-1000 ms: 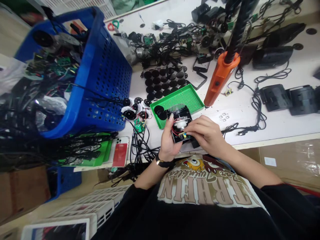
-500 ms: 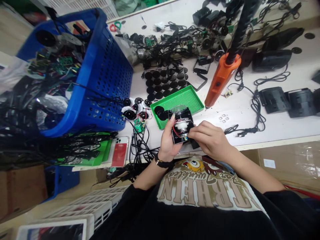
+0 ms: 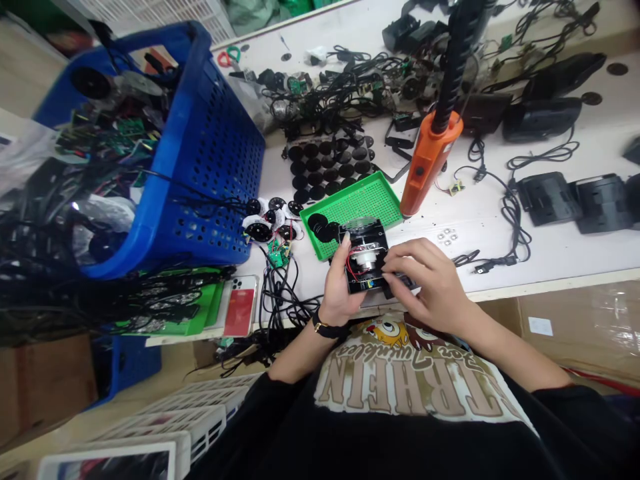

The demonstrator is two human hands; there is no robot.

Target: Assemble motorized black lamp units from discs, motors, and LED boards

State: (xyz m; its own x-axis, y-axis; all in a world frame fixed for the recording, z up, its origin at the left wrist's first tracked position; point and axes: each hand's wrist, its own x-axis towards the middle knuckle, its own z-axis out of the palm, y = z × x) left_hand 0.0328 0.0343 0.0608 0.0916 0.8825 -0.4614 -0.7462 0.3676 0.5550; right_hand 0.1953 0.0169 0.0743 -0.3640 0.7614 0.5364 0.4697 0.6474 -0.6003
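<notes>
My left hand (image 3: pixel 341 287) is wrapped round a black plastic device housing (image 3: pixel 356 285), thumb on its near side. Inside the opened housing sits a white round motor-like part (image 3: pixel 365 259) with thin red wires. A clear round piece (image 3: pixel 361 225) shows at its far end. At the right edge of the housing, the bent fingers of my right hand (image 3: pixel 425 280) come together; what lies between the fingertips is too small to make out. Behind the housing is a shallow green tray (image 3: pixel 370 193) with black discs (image 3: pixel 323 227) at its left end.
An orange electric screwdriver (image 3: pixel 425 163) hangs over the table, its tip beside the tray. To the left stands a full blue basket (image 3: pixel 220 147). Small metal pieces (image 3: pixel 447 236), black cables (image 3: pixel 515 220) and black housings (image 3: pixel 547 200) lie right. A phone (image 3: pixel 241 307) rests near the front edge.
My right hand has shifted slightly right along the housing, and its fingers have spread a little. The housing has tilted slightly in my left hand. The hanging screwdriver has swung left.
</notes>
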